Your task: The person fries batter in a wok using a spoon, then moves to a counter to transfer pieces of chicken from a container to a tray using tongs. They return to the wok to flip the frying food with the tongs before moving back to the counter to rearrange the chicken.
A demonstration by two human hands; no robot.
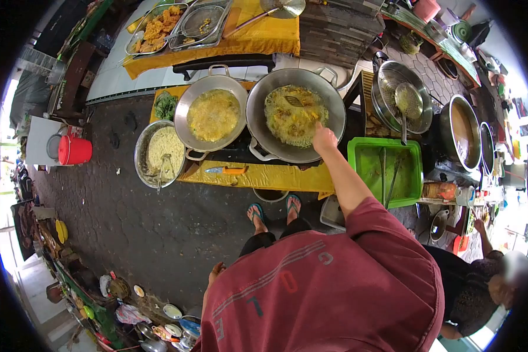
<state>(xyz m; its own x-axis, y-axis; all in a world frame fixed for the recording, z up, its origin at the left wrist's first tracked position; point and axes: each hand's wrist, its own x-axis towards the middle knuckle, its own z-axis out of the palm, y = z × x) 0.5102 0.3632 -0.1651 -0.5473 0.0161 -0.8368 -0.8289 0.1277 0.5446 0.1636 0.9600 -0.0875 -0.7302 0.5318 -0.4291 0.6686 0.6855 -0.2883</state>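
Observation:
Over the right-hand wok (258, 111), my right hand (325, 139) is closed at the near right rim, on what looks like the handle of a slotted spatula (294, 101). Yellow pieces of food (299, 120) bubble in oil there. My left hand (217, 271) hangs low by my left side, partly hidden by my shirt; its fingers are too small to read. A second wok (183, 111) with foaming oil stands to the left. Beside it are a bowl of pale batter (163, 154) with a ladle in it and a knife with an orange handle (233, 171).
A green tub (415, 200) with long utensils sits right of the woks. Farther right are a strainer in a pan (409, 100) and a large pot (463, 132). Fried food (161, 29) lies on a tray at the back. Another person (469, 287) is at the lower right.

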